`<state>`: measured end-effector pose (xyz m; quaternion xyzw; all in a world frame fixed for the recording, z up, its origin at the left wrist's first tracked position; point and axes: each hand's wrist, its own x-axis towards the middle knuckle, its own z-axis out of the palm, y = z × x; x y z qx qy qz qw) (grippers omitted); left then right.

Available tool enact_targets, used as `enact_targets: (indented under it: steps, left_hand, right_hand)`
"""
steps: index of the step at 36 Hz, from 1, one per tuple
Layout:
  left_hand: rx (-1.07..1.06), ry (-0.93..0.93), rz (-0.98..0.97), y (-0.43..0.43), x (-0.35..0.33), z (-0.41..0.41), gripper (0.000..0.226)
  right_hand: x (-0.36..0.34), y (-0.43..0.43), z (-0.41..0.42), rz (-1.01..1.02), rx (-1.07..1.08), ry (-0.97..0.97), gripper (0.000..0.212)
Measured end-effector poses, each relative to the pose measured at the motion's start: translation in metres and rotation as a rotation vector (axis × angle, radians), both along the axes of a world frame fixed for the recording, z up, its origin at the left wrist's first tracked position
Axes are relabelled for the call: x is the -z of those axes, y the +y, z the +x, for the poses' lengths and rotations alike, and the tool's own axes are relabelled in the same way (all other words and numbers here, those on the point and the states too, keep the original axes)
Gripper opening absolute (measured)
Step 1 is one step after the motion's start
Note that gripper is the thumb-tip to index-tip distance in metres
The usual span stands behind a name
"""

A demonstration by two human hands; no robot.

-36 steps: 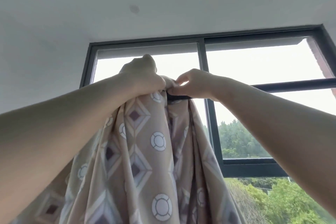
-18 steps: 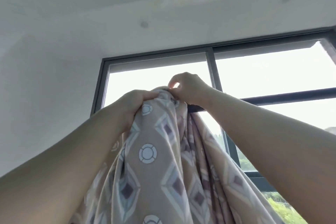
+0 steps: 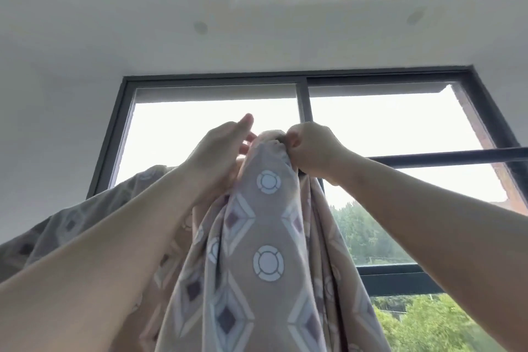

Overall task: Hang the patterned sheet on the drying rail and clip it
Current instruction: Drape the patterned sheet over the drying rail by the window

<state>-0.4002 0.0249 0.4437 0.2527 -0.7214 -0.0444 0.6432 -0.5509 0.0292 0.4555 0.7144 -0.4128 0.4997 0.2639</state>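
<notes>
The patterned sheet (image 3: 267,237), beige with white rings and purple diamonds, hangs bunched over the dark drying rail (image 3: 445,156), which runs off to the right in front of the window. My right hand (image 3: 314,151) pinches the sheet's top fold against the rail. My left hand (image 3: 223,151) is just left of the fold, its fingers straight and lifted off the cloth. More of the sheet (image 3: 85,220) spreads low to the left behind my left arm. No clip is visible.
A large dark-framed window (image 3: 303,100) fills the view behind the rail, with bright sky and green trees outside. White wall and ceiling lie above and to the left.
My left hand has let go of the sheet's top and its fingers have straightened. My right hand still pinches the fold at the rail. The view has tilted further up.
</notes>
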Motion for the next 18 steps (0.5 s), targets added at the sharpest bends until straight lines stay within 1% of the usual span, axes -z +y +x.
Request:
enact_targets:
  steps: [1,2,5,6,8,11,15,18]
  left_hand:
    - [-0.063,-0.022,-0.028,-0.005,0.000,0.001,0.039]
    - [-0.182,-0.058,-0.040,-0.011,0.000,0.003,0.039]
    - [-0.636,-0.280,0.068,-0.025,0.003,0.003,0.048]
    - [-0.750,-0.341,0.083,-0.028,0.005,0.000,0.052]
    - [-0.899,-0.373,0.063,-0.027,0.007,-0.007,0.056]
    - [-0.959,-0.352,0.024,-0.027,0.010,-0.018,0.057]
    - [-0.952,-0.326,0.016,-0.029,0.010,-0.029,0.055]
    - [-0.916,-0.277,0.010,-0.029,0.009,-0.034,0.049]
  right_hand:
    - [0.001,0.001,-0.005,-0.012,0.017,-0.015,0.025]
    - [0.001,0.001,-0.011,-0.022,0.022,-0.037,0.024]
    - [0.003,0.003,-0.027,-0.042,0.037,-0.123,0.025]
    - [0.004,0.003,-0.033,-0.041,0.042,-0.149,0.025]
    - [0.005,0.003,-0.045,-0.034,0.056,-0.192,0.023]
    - [0.007,0.003,-0.064,-0.029,0.084,-0.259,0.018]
    - [0.007,0.004,-0.087,-0.007,0.088,-0.333,0.010]
    - [0.006,0.006,-0.106,0.011,0.095,-0.395,0.015]
